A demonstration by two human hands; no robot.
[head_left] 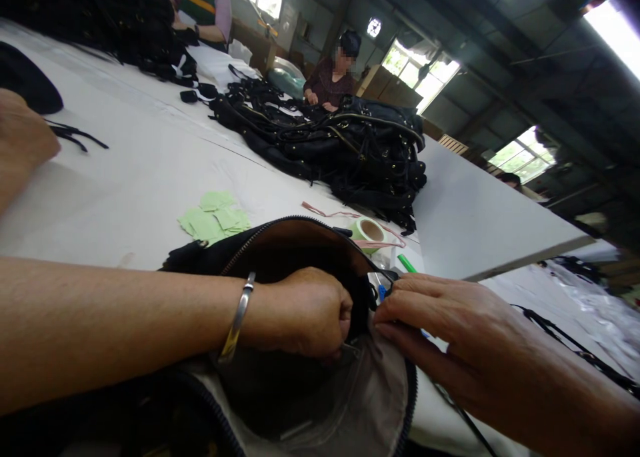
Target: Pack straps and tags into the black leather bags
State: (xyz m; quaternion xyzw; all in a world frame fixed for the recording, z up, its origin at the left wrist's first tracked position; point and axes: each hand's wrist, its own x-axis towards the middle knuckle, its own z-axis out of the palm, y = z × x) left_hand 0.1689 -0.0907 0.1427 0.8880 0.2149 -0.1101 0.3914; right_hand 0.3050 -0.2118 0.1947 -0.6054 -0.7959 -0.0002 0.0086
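Note:
A black bag (280,234) with a grey-brown lining gapes open, its zipper edges spread apart. My left hand (313,314), a silver bracelet at its wrist, is inside the opening with its fingers curled closed. A small metal zipper pull (353,348) shows right beside those fingers; whether they hold it is hidden. My right hand (430,324) pinches the bag's right rim between thumb and fingers, with the grey lining hanging below.
Black bags (345,144) lie piled across the white table (135,184). Green paper pieces (215,217) and a tape roll (370,230) lie beyond the bag. Another person's hand (23,144) is at the left edge. People sit across the table; a white panel (480,210) stands at right.

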